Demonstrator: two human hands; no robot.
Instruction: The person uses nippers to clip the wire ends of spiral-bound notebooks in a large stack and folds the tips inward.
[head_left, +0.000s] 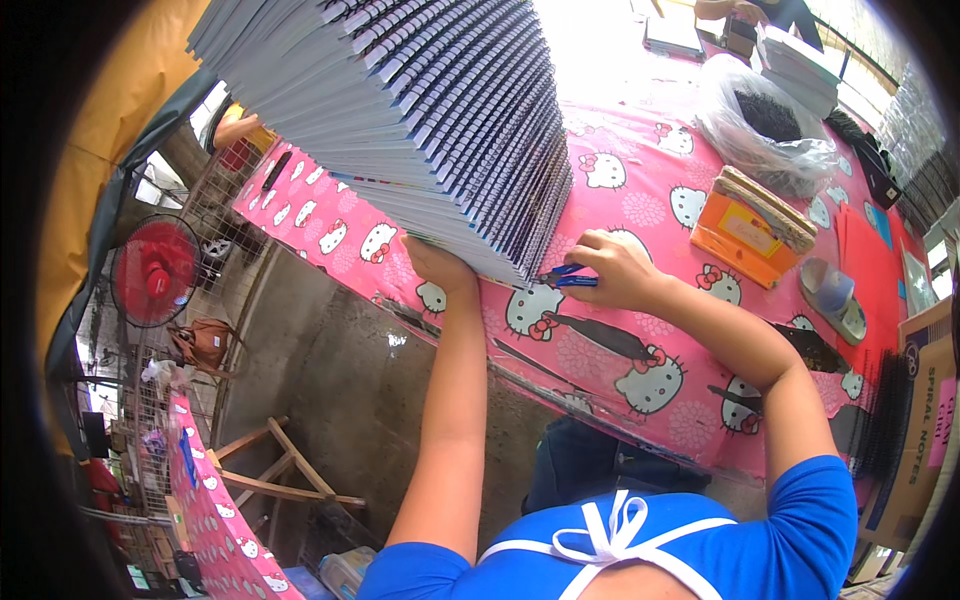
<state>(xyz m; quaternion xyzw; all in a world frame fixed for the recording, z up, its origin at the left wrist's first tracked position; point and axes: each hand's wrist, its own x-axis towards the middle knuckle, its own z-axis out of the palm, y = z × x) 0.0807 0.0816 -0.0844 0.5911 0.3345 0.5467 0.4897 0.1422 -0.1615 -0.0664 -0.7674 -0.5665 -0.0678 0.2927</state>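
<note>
A tall stack of spiral notebooks (440, 130) stands on the pink table, its black coil bindings facing right and its page edges facing left. Against the lower page edges rests my left hand (440, 265); its fingers are mostly hidden by the notebooks, so their grip does not show. My right hand (612, 265) is closed around small pliers with blue handles (572, 276). The jaws of the pliers reach the coil ends at the stack's near bottom corner.
The table cover (590, 360) has a cartoon cat print and a dark worn strip near me. To the right lie an orange box (738, 235), a roll of tape (828, 290) and a plastic bag of black coils (770, 115). A cardboard box (915, 420) stands far right; a red fan (157, 270) is left.
</note>
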